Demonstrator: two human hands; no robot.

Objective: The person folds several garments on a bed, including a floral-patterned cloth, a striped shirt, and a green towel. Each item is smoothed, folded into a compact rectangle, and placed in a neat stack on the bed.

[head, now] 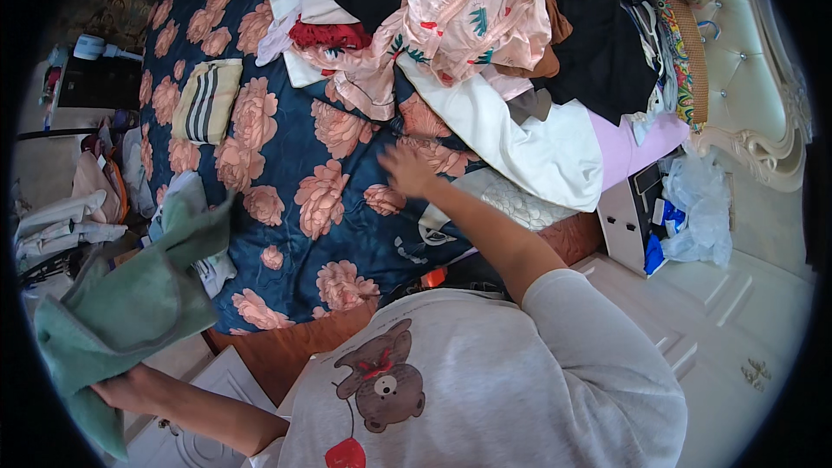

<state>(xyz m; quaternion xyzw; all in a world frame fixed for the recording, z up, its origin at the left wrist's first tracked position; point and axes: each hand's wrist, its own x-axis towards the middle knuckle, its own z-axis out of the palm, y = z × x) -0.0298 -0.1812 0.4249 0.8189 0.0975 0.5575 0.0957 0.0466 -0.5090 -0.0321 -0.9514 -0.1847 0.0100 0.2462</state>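
Note:
A green plush cloth with grey edging (140, 302) hangs spread out at the left, gripped by my left hand (120, 389), whose fingers are partly hidden behind it. My right hand (408, 170) is over a dark blue bedspread with pink flowers (286, 169), its fingers apart and slightly blurred. Whether it touches the bedspread, I cannot tell. Just beyond it lies a pink printed satin garment (481, 19), heaped over a white cloth (539, 143). A folded beige cloth with black and white stripes (207, 101) rests flat on the bed's left part.
Black fabric (601, 39) and more clothes pile up towards the tufted headboard (738, 45). A bedside cabinet (624, 224) with plastic bags (699, 201) stands at the right. White cabinet doors (708, 318) are behind me. Folded items (68, 218) and bags crowd the far left.

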